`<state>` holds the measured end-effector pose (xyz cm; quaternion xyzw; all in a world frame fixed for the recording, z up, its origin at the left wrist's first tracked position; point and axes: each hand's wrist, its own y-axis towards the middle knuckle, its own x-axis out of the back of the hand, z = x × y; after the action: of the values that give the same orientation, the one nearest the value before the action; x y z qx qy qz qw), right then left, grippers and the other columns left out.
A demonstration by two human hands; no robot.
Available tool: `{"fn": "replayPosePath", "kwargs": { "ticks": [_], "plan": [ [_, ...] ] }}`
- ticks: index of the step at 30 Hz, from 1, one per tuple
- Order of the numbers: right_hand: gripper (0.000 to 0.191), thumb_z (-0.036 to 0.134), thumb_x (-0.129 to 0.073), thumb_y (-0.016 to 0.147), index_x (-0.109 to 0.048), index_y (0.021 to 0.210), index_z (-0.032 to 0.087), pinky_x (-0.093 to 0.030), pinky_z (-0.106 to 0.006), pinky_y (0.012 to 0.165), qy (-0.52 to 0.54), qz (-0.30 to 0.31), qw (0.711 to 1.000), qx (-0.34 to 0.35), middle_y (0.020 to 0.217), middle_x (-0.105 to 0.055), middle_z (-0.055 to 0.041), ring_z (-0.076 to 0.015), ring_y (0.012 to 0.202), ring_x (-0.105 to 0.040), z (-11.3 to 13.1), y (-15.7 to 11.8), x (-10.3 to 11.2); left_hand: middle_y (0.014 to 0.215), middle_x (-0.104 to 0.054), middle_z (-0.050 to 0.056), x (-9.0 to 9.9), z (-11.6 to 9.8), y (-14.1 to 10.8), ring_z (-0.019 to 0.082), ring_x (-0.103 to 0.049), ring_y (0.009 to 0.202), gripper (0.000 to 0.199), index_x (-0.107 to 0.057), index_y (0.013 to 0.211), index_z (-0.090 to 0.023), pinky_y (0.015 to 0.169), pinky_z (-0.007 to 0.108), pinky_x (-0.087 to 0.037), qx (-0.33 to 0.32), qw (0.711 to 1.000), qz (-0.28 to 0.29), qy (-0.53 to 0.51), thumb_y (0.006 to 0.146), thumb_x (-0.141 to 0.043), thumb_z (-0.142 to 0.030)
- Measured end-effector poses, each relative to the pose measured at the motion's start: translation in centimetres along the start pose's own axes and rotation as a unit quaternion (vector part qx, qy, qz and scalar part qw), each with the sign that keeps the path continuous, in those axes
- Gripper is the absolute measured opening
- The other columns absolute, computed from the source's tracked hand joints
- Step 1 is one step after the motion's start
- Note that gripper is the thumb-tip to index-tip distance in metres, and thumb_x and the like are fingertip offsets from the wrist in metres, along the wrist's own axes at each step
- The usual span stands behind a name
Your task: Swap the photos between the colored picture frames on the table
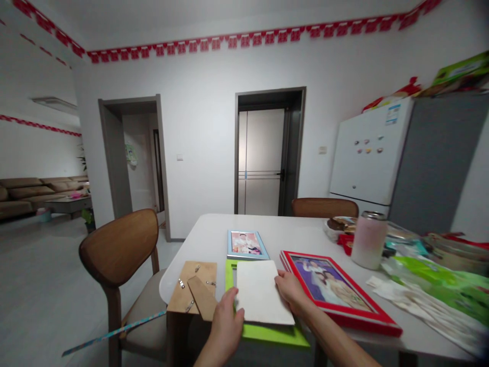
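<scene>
A white sheet of card or photo paper, blank side up (pixel 262 293), lies over a lime-green picture frame (pixel 275 334). My left hand (pixel 226 321) grips the sheet's left edge between thumb and fingers. At its right edge, my right hand (pixel 291 291) has its fingers closed on the sheet as well. Left of the frame is a wooden backing board (pixel 191 275) with metal clips and a stand leg. Beyond the green frame lies a blue photo frame (pixel 247 243). To the right rests a thick red photo frame (pixel 332 285) with a picture in it.
A pink-and-white tumbler (pixel 369 239) stands on the white table (pixel 214 224) at the right. White gloves (pixel 416 306) and green plastic packaging (pixel 439 280) lie near it. Wooden chairs (pixel 122 255) stand at the left and behind. A patterned strip (pixel 114 331) sticks out past the table's left edge.
</scene>
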<state>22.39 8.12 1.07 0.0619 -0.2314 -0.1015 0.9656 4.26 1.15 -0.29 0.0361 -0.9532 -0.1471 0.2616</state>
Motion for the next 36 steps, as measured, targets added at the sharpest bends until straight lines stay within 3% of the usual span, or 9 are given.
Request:
{"fn": "replayPosePath", "kwargs": {
  "ticks": [6,9,16,27,36],
  "plan": [
    [0.033,0.012,-0.036,0.063,-0.063,0.081,0.008,-0.041,-0.021,0.053,-0.076,0.009,0.997,-0.015,0.068,-0.066,-0.0103,-0.0171,0.063,-0.061,0.5,0.0,-0.7,0.119,-0.048,0.015,-0.5,0.4,-0.4,0.021,-0.042,0.112,0.049,-0.048,0.112,-0.007,0.097,0.033,-0.029,-0.044,0.998,0.022,0.043,0.063,-0.044,-0.01],
    [0.03,0.012,-0.038,0.064,-0.064,0.079,0.007,-0.04,-0.024,0.057,-0.13,0.004,0.992,-0.007,0.072,-0.066,-0.0134,-0.0197,0.067,-0.06,0.9,0.0,-0.4,0.12,-0.048,0.013,-0.8,0.9,-0.3,0.021,-0.042,0.112,0.049,-0.049,0.112,-0.009,0.098,0.033,-0.029,-0.056,0.997,0.02,0.044,0.062,-0.045,-0.01],
    [0.037,0.012,-0.042,0.064,-0.059,0.097,0.01,-0.038,-0.023,0.07,-0.187,-0.027,0.982,0.03,0.09,-0.064,-0.0137,-0.0199,0.084,-0.057,0.9,-0.2,-0.2,0.12,-0.049,0.011,-1.0,0.9,-0.5,0.022,-0.043,0.111,0.045,-0.051,0.11,-0.013,0.097,0.037,-0.031,-0.072,0.993,0.026,0.085,0.065,-0.046,-0.014],
    [0.036,0.018,-0.041,0.069,-0.055,0.101,0.009,-0.037,-0.028,0.071,-0.283,-0.016,0.957,0.067,0.089,-0.063,-0.0131,-0.0209,0.082,-0.057,0.8,-0.5,-0.2,0.122,-0.046,0.014,-0.4,0.2,-0.4,0.023,-0.041,0.113,0.047,-0.05,0.111,-0.009,0.097,0.037,-0.03,-0.066,0.988,0.057,0.128,0.065,-0.044,-0.013],
    [0.047,0.027,-0.04,0.073,-0.042,0.117,0.01,-0.034,-0.039,0.083,-0.389,0.047,0.914,0.11,0.12,-0.046,-0.0155,-0.0289,0.114,-0.034,-0.4,-1.6,-2.3,0.125,-0.042,0.014,0.4,0.3,-0.4,0.02,-0.038,0.115,0.049,-0.045,0.116,-0.008,0.099,0.034,-0.028,-0.064,0.986,0.093,0.119,0.068,-0.043,-0.017]
  ]
}}
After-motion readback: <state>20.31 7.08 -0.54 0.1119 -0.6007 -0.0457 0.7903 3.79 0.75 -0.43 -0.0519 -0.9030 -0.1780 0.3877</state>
